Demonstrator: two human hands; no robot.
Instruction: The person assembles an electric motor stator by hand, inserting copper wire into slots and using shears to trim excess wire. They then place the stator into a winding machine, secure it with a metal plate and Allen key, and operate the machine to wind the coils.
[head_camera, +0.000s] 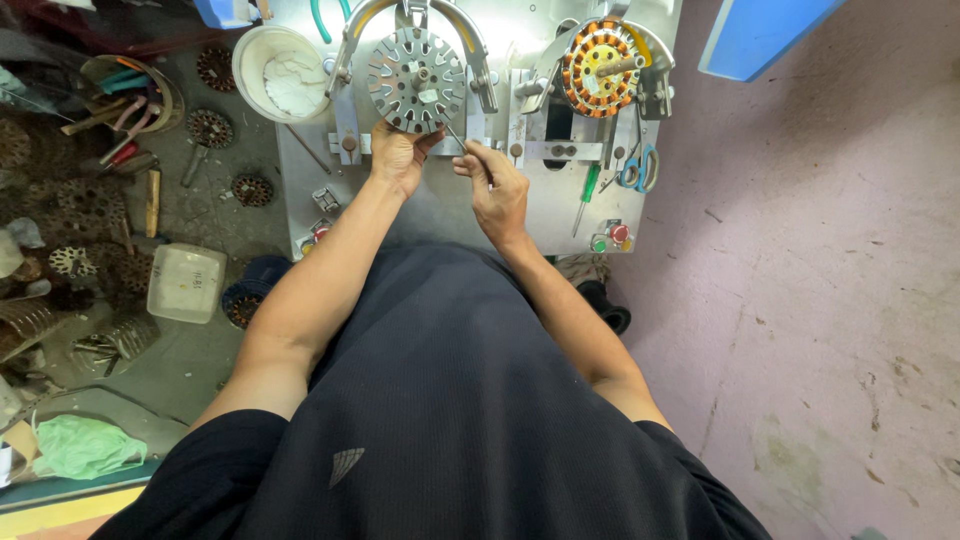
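1. Partly hidden, the left hand's (398, 155) fingertips tuck under the lower edge of the bare slotted stator disc (416, 80), fingers curled against it; how tightly they grip I cannot tell.
2. Just right of it, the right hand (495, 185) pinches a thin metal tool (455, 136) whose tip reaches the disc's rim.
3. Two stators are mounted on the metal bench (540, 215): the bare one and, farther right, a copper-wound stator (600, 68).
4. Right of the right hand lie one green screwdriver (588, 192) and one pair of blue-handled scissors (638, 170); up-left of the left hand stands a white bucket (282, 72).
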